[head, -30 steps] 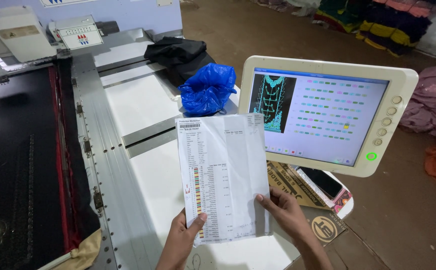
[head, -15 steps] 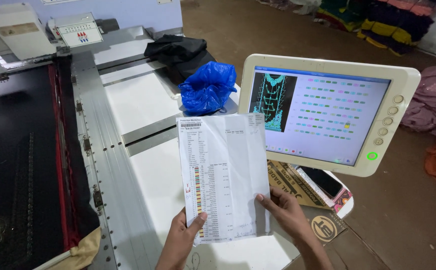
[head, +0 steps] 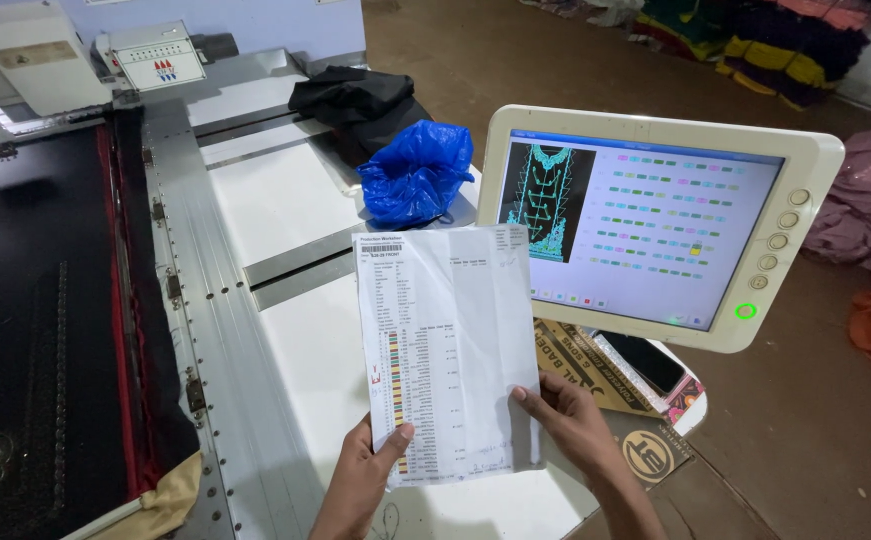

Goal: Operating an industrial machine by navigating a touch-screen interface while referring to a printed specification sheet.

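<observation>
I hold a creased white printed sheet (head: 446,350) upright in front of me with both hands. My left hand (head: 361,480) pinches its lower left corner, thumb on the front. My right hand (head: 571,425) grips its lower right edge. The sheet carries rows of small text and a column of coloured marks. To its right stands a cream-framed control screen (head: 656,235) showing a garment pattern and rows of coloured bars, with a green lit button at its lower right.
A blue plastic bag (head: 416,175) and black cloth (head: 361,105) lie on the white machine table (head: 276,200). Black fabric (head: 36,320) is stretched in the frame at left. A phone (head: 646,360) and booklets lie under the screen. Clothes are heaped on the brown floor at right.
</observation>
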